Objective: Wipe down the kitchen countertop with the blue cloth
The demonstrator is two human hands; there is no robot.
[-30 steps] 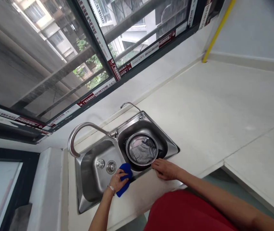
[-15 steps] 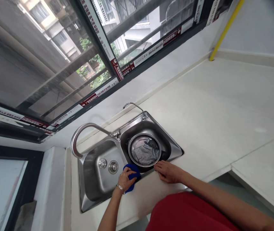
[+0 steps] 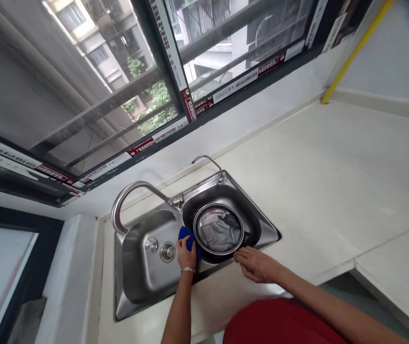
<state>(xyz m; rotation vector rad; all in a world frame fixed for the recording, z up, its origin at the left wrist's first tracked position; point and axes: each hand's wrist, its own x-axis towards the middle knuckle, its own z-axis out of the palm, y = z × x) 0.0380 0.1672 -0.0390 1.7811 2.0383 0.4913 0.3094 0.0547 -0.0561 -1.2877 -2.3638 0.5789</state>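
My left hand [image 3: 187, 252] presses a blue cloth [image 3: 182, 232] onto the divider between the two basins, its fingers closed over the cloth. A round dark pot [image 3: 204, 249] sits in the right basin. Inside it, in water, lie a grey cloth [image 3: 218, 233] and something pinkish with a dotted surface. My right hand [image 3: 256, 264] lies at the front edge of the sink, fingers stretched out and fingertips close to the pot's rim; whether they touch the pot I cannot tell.
The steel double sink [image 3: 127, 286] is set into a pale countertop [image 3: 319, 181]. A large curved faucet [image 3: 118, 203] arches over the left basin, and a thin tap [image 3: 207, 157] stands behind the right one. A window [image 3: 111, 71] and a yellow pipe [image 3: 358, 48] are beyond.
My left hand has moved the blue cloth away from me, from the front edge of the sink along the divider. My right hand stays near the pot's rim. The view has shifted slightly.
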